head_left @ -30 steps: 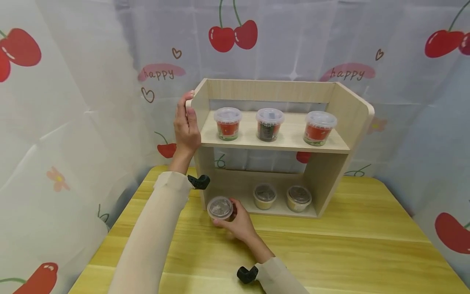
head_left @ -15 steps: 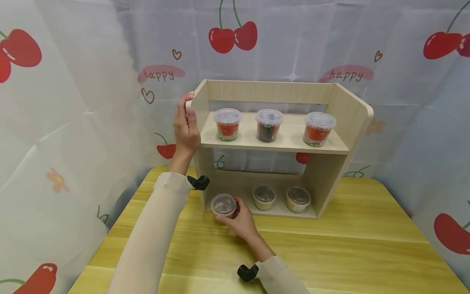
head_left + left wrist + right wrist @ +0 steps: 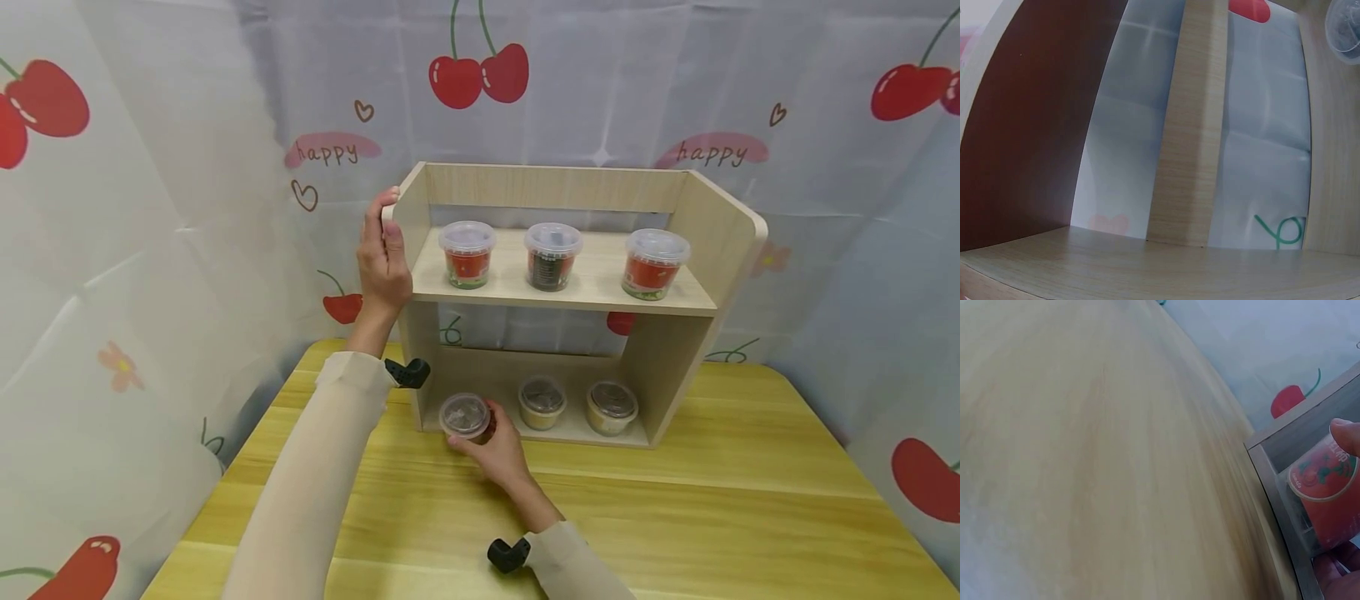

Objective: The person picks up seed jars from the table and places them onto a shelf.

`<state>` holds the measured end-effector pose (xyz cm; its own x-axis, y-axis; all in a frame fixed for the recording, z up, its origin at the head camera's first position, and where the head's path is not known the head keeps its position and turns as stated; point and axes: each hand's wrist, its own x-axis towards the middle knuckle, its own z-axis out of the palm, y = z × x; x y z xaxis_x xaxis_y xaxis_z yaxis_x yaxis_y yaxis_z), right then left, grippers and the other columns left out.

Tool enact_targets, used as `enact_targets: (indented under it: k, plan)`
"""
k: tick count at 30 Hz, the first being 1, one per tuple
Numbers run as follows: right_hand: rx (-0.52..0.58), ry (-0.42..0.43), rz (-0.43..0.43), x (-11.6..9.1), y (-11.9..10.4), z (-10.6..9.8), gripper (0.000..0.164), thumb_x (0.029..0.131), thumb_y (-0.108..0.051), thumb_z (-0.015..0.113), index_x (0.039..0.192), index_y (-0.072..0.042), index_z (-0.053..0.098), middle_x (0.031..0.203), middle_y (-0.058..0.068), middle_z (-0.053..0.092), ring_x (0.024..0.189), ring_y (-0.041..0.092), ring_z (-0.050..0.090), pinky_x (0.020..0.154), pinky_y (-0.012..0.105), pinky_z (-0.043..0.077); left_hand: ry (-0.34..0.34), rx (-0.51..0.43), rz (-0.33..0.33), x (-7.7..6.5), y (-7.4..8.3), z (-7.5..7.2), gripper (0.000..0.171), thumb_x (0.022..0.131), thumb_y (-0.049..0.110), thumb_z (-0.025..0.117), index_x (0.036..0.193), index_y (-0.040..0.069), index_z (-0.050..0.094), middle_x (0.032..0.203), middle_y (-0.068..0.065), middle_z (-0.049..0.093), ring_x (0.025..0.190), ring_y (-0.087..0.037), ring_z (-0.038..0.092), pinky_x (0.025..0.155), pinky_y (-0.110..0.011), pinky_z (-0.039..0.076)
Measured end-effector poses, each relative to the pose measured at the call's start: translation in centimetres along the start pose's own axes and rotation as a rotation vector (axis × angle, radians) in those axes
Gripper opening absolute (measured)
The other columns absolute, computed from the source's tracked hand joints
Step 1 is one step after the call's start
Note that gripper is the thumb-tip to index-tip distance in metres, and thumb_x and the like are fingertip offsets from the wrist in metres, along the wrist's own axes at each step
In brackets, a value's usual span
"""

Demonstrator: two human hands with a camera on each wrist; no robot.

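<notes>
In the head view my left hand (image 3: pixel 384 262) grips the front edge of the left side panel of a pale wooden two-tier shelf (image 3: pixel 562 308), thumb in front and fingers along the outside. My right hand (image 3: pixel 495 450) holds a small plastic tub (image 3: pixel 464 415) with a clear lid, thumb on the near side, at the left front of the lower tier. The right wrist view shows the tub's red label (image 3: pixel 1329 500) between thumb and fingers, inside the shelf frame. Whether its base touches the board is hidden. The left hand is out of sight in the left wrist view.
Two lidded tubs, a middle one (image 3: pixel 542 402) and a right one (image 3: pixel 611 408), stand on the lower tier. Above them, a left tub (image 3: pixel 467 254), a middle tub (image 3: pixel 552 256) and a right tub (image 3: pixel 654 264) stand on the upper tier. Beneath is a yellow wood-grain table (image 3: pixel 712 517).
My right hand has carried the tub a little right and back, from the shelf's left front corner into the lower tier's opening. The left hand has stayed on the side panel.
</notes>
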<state>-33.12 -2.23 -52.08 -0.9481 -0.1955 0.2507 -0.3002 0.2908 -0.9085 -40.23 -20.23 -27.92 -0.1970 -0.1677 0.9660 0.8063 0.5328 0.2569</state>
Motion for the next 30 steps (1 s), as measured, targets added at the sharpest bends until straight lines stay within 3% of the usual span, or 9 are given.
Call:
enact_targets:
  k: [5,9,30]
  plan:
    - [-0.007,0.008,0.006,0.1,0.1,0.0,0.085,0.078,-0.026,0.086,0.142,0.004,0.041,0.132,0.022,0.055,0.117,0.036,0.056,0.096,0.047,0.047,0.003,-0.012,0.007,0.5,2.4,-0.2,0.03,0.096,-0.008,0.036,0.123,-0.017,0.047,0.13,-0.031,0.053,0.127,-0.031,0.048,0.11,-0.037,0.034]
    - [-0.003,0.012,0.01,0.1,0.1,-0.1,0.086,0.078,-0.027,0.086,0.144,0.004,0.039,0.134,0.023,0.054,0.118,0.036,0.056,0.097,0.047,0.046,-0.003,-0.026,-0.012,0.6,3.6,-0.4,0.029,0.098,-0.005,0.036,0.124,-0.016,0.046,0.13,-0.031,0.053,0.127,-0.03,0.048,0.11,-0.036,0.034]
    - [-0.014,0.073,0.027,0.9,0.4,-0.2,0.091,0.077,-0.029,0.086,0.146,0.005,0.037,0.139,0.026,0.049,0.126,0.04,0.05,0.102,0.051,0.042,-0.011,-0.019,-0.028,0.5,3.5,-0.5,0.031,0.097,-0.006,0.036,0.124,-0.015,0.047,0.131,-0.029,0.053,0.123,-0.032,0.05,0.105,-0.036,0.039]
